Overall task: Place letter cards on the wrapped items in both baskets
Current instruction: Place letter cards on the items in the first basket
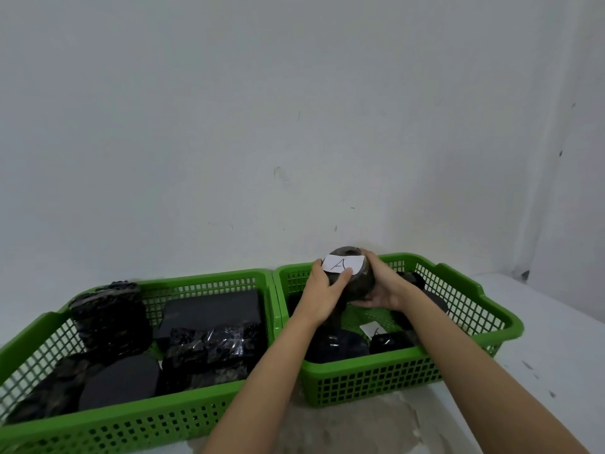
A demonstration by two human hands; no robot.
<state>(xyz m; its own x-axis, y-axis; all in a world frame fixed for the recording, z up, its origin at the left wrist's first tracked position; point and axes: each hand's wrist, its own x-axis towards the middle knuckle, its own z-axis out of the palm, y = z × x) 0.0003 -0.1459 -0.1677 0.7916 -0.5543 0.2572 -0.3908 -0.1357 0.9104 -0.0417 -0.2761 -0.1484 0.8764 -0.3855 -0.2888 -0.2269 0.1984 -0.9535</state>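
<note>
Two hands are shown above the right basket [458, 368]: the wrapped round item [355, 280] is cupped from beneath by the right hand [381, 288], fingers curled, while a light, flimsy letter card [342, 264] is pinned on its probably slippery film by the left hand [322, 294], thumb pressing.

Left hand [322, 294]: reaching forward on a bare extended forearm, thumb pressing upward, fingers [317, 268] curling closed. Right hand [379, 286]: reaching forward alongside, cupping from the right and beneath, fingers wrapping underneath, both hands gripping.
</note>
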